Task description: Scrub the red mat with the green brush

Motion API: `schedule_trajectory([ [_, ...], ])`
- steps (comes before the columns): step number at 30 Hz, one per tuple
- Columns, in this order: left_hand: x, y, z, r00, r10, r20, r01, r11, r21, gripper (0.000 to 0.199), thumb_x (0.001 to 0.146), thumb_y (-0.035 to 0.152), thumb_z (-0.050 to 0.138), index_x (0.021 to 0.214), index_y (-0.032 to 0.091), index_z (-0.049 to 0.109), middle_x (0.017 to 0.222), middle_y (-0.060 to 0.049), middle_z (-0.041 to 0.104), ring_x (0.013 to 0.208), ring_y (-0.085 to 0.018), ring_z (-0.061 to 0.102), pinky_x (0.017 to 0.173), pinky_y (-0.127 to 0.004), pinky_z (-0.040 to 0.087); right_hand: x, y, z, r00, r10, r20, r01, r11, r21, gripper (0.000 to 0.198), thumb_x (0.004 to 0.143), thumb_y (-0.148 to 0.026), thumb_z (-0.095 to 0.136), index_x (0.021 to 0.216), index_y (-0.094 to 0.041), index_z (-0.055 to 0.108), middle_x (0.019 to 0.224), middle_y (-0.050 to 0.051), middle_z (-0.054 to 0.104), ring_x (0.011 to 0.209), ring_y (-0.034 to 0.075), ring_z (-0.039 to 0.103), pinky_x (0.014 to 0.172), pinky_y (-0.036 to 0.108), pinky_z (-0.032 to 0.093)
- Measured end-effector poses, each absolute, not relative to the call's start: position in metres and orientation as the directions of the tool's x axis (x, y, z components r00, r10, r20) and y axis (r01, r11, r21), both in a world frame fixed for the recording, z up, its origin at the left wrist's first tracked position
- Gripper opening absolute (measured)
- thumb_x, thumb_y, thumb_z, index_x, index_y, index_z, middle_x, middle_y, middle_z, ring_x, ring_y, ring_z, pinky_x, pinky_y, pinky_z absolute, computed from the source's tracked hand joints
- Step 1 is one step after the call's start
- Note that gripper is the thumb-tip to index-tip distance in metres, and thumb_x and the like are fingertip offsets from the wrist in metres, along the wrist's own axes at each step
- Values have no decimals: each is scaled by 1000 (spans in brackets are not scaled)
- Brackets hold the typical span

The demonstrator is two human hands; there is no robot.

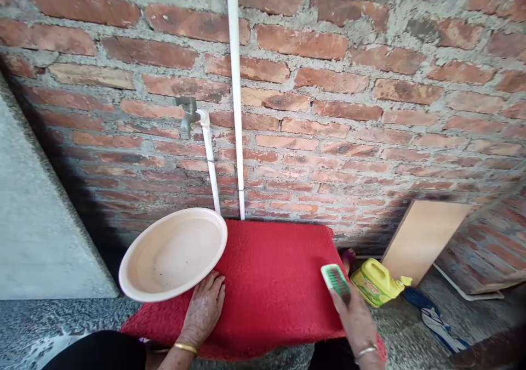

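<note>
A red cloth (275, 271) is spread over a low surface in front of me. My left hand (205, 304) lies flat on it with the fingers stretched out, the fingertips at the rim of a pale plastic basin (176, 293). The basin sits at the cloth's left side and holds a few dark specks. At the right side, my right hand (356, 315) is closed round a scrubbing brush (335, 277), whose green and brown bristles face up toward me. Part of the brush is hidden by my fingers.
A tap (189, 115) and white pipes (235, 85) run along the brick wall (304, 41). On the right floor stand a yellow jug (376, 285), a leaning board (427, 235) and blue-and-white slippers (438, 323). A grey slab (36, 205) rises at the left.
</note>
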State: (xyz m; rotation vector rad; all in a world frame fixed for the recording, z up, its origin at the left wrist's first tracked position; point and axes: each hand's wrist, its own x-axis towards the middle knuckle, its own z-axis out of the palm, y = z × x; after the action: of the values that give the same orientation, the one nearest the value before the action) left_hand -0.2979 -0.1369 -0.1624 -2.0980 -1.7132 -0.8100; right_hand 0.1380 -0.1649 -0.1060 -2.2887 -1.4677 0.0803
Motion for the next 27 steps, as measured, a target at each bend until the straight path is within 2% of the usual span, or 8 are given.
schedule_trajectory([
  [4,-298,-138,-163,103,781,616,963,-234,136,28,96,26,45,107,19,71,112,-10,72,108,-25,68,95,-41,55,24,-115,-100,98,986,133,917,-38,-396,45,94,-51,43,124,-20,57,118,14,68,106,27,67,93,38,51],
  [10,-299,-139,-161,96,783,615,963,-229,141,27,96,23,46,107,21,70,112,-8,73,107,-24,68,93,-40,57,-79,-65,-87,-219,971,99,935,238,-261,42,93,-47,54,127,-24,59,119,12,67,107,28,64,97,40,47],
  [12,-298,-140,-160,93,785,612,963,-227,145,26,95,23,46,108,21,70,112,-8,73,106,-25,69,92,-40,57,-68,-52,-85,-163,984,65,959,173,-222,43,92,-51,55,127,-25,59,119,11,67,109,27,64,98,38,46],
  [15,-295,-140,-160,90,798,596,962,-224,154,25,95,22,48,108,20,69,112,-9,73,106,-25,68,93,-41,56,-12,-37,-77,89,996,24,980,-83,-179,46,94,-56,50,127,-24,57,120,11,67,109,26,64,95,36,46],
  [20,-288,-140,-155,62,846,530,970,-175,167,27,94,18,47,108,21,70,115,-9,72,109,-25,67,95,-42,55,117,-44,-47,453,892,9,888,-450,-95,55,97,-50,35,127,-7,53,112,27,66,101,34,68,86,44,51],
  [22,-285,-140,-150,57,866,498,973,-159,166,28,93,17,46,108,21,70,116,-9,72,110,-25,67,96,-42,55,151,-53,-42,564,826,15,822,-560,-105,60,96,-54,31,126,-7,53,111,28,66,98,35,69,83,46,52],
  [25,-280,-141,-139,36,895,445,974,-130,183,29,93,15,45,108,21,70,117,-8,71,110,-24,66,97,-43,54,159,-56,-50,592,805,44,791,-569,-225,64,93,-62,34,128,-12,52,117,25,66,104,34,68,87,45,51],
  [27,-279,-142,-134,22,907,420,972,-117,202,30,93,14,46,108,21,70,117,-8,71,111,-24,66,98,-42,53,129,-53,-61,481,875,52,840,-443,-314,62,91,-62,39,129,-15,51,121,21,65,107,33,66,91,43,50],
])
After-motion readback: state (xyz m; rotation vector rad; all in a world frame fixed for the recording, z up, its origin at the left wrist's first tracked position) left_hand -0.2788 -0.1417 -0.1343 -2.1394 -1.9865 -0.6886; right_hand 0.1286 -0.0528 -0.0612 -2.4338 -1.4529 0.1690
